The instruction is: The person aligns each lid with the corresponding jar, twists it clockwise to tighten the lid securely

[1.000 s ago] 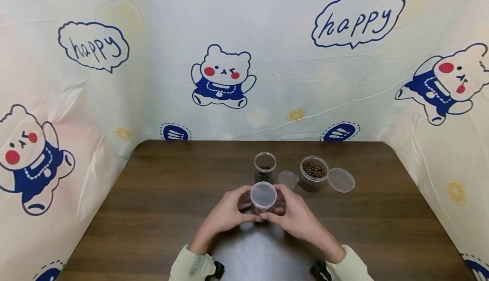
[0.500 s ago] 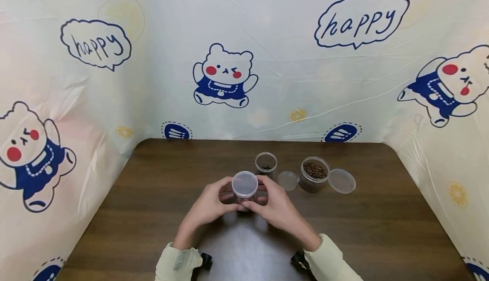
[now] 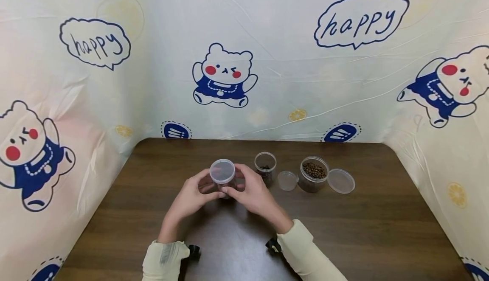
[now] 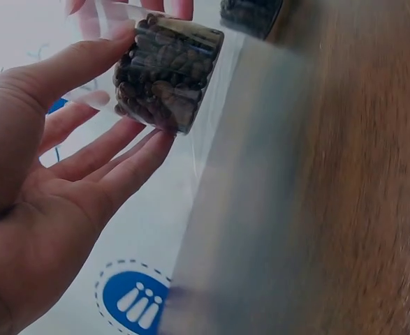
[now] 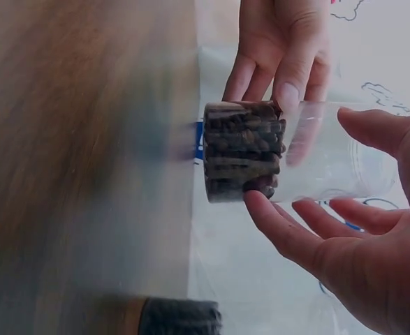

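Note:
A clear plastic jar (image 3: 222, 183) with a frosted lid (image 3: 222, 171) on top stands upright between my two hands, over the left-centre of the table. Dark brown coffee beans (image 5: 243, 143) fill its lower part. My left hand (image 3: 192, 194) grips the jar from the left, thumb on the near side and fingers around the far side. From the right, my right hand (image 3: 252, 189) holds it the same way, the thumbs nearly meeting in front. Both wrist views show the jar's base raised off the wooden table (image 4: 372, 174).
To the right stands a lidless slim jar (image 3: 265, 166) with dark contents low inside. Beside it lies a small clear lid (image 3: 288, 181), then a wider lidless jar (image 3: 313, 175) of coffee beans and a larger lid (image 3: 341, 181). A printed curtain (image 3: 282, 68) surrounds the table.
Both hands have carried the lidded jar leftward and slightly away from me, from in front of the slim jar to its left. The other jars and lids stay put.

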### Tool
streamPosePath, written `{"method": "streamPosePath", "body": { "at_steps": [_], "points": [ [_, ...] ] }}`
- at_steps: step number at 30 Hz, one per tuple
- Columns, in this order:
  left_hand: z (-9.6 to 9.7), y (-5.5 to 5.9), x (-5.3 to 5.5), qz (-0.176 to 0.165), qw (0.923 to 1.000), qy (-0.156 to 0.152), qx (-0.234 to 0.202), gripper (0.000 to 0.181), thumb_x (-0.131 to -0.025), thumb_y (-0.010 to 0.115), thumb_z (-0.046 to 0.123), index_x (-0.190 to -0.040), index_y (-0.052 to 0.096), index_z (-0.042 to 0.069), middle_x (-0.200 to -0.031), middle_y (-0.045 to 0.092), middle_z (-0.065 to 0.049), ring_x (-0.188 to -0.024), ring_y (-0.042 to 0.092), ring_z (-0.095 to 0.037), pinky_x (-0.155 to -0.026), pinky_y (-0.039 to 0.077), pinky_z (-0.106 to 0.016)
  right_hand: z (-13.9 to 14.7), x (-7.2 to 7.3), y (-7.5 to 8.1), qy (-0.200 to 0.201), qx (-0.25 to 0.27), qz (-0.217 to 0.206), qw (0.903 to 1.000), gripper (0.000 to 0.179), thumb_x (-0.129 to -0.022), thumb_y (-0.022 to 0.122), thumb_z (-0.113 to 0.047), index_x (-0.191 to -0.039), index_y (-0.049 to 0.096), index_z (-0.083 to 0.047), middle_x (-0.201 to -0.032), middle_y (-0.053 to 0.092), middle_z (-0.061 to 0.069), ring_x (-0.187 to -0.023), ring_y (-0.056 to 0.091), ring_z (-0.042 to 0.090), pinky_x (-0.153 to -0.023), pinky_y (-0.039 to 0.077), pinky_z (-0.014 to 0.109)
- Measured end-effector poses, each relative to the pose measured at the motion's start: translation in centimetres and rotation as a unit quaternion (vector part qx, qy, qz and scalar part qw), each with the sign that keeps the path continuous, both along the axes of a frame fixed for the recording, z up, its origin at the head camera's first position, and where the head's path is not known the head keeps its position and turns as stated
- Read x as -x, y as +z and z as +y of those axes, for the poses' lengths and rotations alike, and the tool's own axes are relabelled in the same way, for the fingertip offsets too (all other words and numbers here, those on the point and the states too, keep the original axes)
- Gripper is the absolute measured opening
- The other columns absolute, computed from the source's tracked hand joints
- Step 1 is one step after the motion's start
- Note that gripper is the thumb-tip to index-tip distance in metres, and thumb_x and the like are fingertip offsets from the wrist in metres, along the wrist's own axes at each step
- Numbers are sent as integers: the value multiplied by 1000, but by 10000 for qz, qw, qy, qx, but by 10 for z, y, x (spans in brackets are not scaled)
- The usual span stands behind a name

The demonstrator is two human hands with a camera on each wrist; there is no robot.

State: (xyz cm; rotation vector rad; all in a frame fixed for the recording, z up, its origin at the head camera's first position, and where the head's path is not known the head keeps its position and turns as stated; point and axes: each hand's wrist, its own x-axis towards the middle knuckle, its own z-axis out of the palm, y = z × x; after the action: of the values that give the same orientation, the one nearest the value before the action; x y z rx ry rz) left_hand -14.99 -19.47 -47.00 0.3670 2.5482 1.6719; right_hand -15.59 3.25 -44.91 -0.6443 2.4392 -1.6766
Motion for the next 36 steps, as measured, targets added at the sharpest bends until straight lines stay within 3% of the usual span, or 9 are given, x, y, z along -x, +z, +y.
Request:
{"method": "streamPosePath", "body": {
  "at_steps": [11, 16, 23, 36],
  "points": [
    [-18, -22, 19, -51, 9981, 599, -165, 66, -86, 86, 7, -145, 57, 11, -139, 65, -19, -129, 65, -34, -105, 56, -32, -31, 30, -20, -134, 90, -71, 9998, 63, -93, 82, -18, -149, 54, -14, -140, 67, 11, -131, 66, 24, -99, 61, 39],
    [-26, -22, 22, -69, 9968, 801, -17, 66, -88, 85, 5, -147, 55, 10, -142, 64, -21, -131, 64, -37, -107, 55, -39, -43, 39, -28, -136, 358, -127, 9992, 62, -92, 83, -16, -148, 55, -11, -139, 68, 15, -131, 65, 29, -98, 61, 40],
    [-31, -23, 27, -189, 9962, 855, -41, 67, -89, 84, 5, -148, 54, 8, -143, 63, -23, -133, 63, -38, -109, 53, -44, -53, 47, -33, -232, 478, -335, 9980, 61, -91, 84, -15, -146, 57, -13, -137, 69, 13, -129, 67, 26, -96, 62, 33],
    [-33, -28, 29, -399, 9932, 1091, -2, 69, -89, 85, 10, -150, 52, 9, -145, 62, -24, -133, 64, -39, -109, 52, -46, -56, 53, -35, -188, 541, -361, 9977, 61, -89, 85, -11, -144, 58, -10, -136, 70, 15, -129, 66, 29, -99, 61, 46]
  ]
}}
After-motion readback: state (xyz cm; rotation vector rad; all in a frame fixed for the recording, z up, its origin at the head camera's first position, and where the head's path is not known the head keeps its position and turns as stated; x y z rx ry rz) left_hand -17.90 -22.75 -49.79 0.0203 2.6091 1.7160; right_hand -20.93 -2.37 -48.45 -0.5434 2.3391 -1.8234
